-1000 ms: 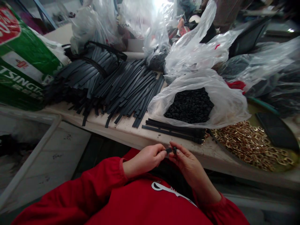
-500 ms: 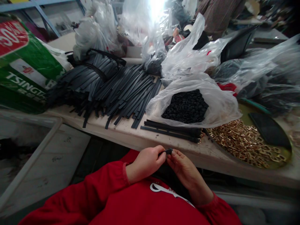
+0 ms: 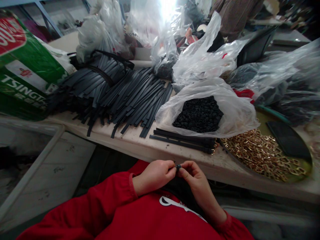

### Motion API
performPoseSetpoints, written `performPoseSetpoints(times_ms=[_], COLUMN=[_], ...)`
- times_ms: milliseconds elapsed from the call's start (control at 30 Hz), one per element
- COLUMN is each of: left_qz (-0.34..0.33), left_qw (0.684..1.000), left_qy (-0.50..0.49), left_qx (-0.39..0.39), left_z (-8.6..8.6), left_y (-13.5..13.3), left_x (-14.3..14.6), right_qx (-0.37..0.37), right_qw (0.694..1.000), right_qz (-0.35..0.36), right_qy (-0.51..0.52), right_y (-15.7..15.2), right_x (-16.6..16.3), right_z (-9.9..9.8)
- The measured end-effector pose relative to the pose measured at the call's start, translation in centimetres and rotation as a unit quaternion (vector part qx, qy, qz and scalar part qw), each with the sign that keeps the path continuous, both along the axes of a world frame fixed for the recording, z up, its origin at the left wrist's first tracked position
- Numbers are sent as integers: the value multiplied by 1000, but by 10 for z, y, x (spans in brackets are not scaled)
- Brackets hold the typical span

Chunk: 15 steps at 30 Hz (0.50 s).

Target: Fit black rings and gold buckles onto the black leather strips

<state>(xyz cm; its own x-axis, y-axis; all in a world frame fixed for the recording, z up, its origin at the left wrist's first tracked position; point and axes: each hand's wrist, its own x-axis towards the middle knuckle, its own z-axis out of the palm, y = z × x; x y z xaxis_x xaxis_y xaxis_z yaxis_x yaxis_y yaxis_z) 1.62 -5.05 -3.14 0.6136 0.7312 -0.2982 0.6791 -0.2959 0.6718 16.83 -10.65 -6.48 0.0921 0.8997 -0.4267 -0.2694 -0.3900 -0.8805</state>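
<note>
My left hand (image 3: 156,176) is closed, thumb and finger pinching the end of a black strap; a small glint of metal shows at its fingertips. From the other side, my right hand (image 3: 196,176) pinches a small black loop (image 3: 178,166), touching the left fingertips. Most of the strap is hidden behind the hands. On the table edge just beyond lie a few black straps (image 3: 180,141) with gold buckles at their right ends. An open plastic bag (image 3: 237,116) behind them holds many small black loops (image 3: 197,113).
Gold buckles (image 3: 260,150) fill part of a round tray (image 3: 303,170) at right, with a dark flat piece (image 3: 287,138) on it. Loose black straps (image 3: 135,100) pile up at left beside a green bag (image 3: 22,73). Clear plastic bags (image 3: 200,60) stand behind. A person (image 3: 235,16) is beyond.
My right hand has turned, its fingers now curled more over the small black piece. Both hands have shifted slightly downward, and the black piece has moved a little left. Things on the table stay put.
</note>
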Motion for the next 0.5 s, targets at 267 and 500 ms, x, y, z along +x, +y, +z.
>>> performPoseSetpoints(times_ms=[267,500], left_qz=[-7,-33], left_qw=[998,986], left_qy=[-29,-28], left_qx=[-54,-160], left_z=[3,15], left_y=[-1,2], left_x=[-1,-13], right_qx=[-20,-24], right_qw=[997,997], right_qz=[70,52], right_qy=[37,51], right_y=[2,1], right_x=[6,12], right_z=[4,15])
